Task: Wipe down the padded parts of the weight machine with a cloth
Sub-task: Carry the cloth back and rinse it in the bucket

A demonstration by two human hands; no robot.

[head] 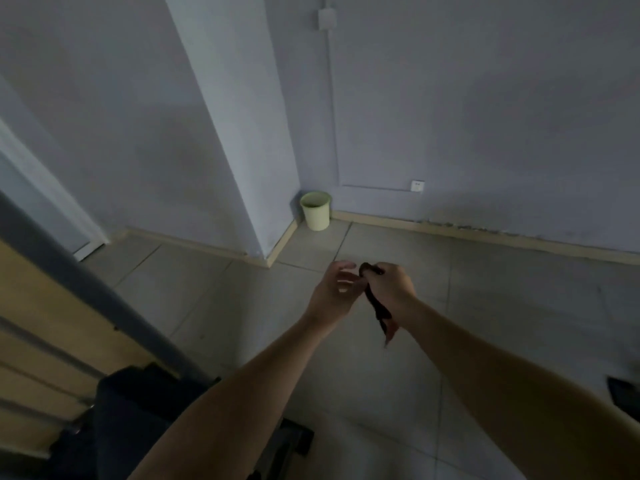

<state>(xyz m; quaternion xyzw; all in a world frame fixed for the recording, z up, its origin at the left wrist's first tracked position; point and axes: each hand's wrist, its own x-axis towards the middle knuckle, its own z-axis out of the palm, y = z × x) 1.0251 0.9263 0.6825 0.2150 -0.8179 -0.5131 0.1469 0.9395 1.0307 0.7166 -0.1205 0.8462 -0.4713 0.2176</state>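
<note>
My right hand (389, 289) is closed around a dark cloth (379, 311), which hangs down below the fist in a thin twisted strip. Just left of it my left hand (334, 294) is held up with its fingers spread, its fingertips close to the top of the cloth, holding nothing. A dark padded part of the weight machine (138, 410) lies at the lower left, under my left forearm and partly hidden by it. Both hands are out over the tiled floor, well away from the pad.
A grey slanted machine bar (86, 289) with yellowish panels crosses the left side. A pale green bin (316, 210) stands in the wall corner. A wall pillar (242, 133) juts out. A dark object (625, 396) sits at the right edge. A tiled floor (485, 289) stretches ahead.
</note>
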